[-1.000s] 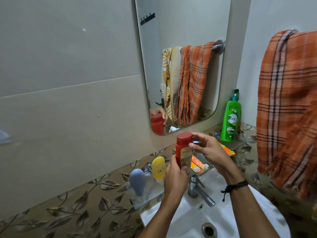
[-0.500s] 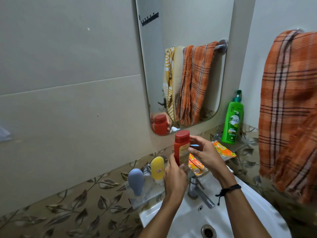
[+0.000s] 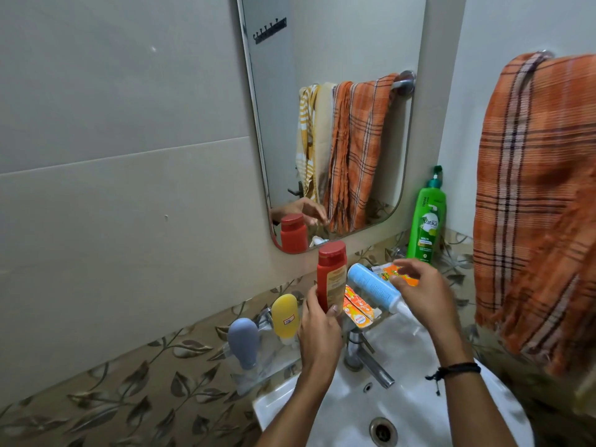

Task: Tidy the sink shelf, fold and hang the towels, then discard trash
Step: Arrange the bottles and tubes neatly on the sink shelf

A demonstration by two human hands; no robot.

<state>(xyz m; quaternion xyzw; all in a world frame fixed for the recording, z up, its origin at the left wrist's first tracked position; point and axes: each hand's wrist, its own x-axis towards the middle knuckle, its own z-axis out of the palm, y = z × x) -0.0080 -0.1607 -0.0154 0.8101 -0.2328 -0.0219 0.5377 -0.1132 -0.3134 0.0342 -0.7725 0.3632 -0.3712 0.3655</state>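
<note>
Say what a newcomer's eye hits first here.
The red bottle, gripped upright by the left hand at centre above the sink, with its reflection in the mirror behind. Next, the big orange checked towel hanging at the right edge, and the green pump bottle in the corner beside it.

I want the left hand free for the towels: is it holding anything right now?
Yes, the left hand grips the upright red bottle around its lower part.
</note>
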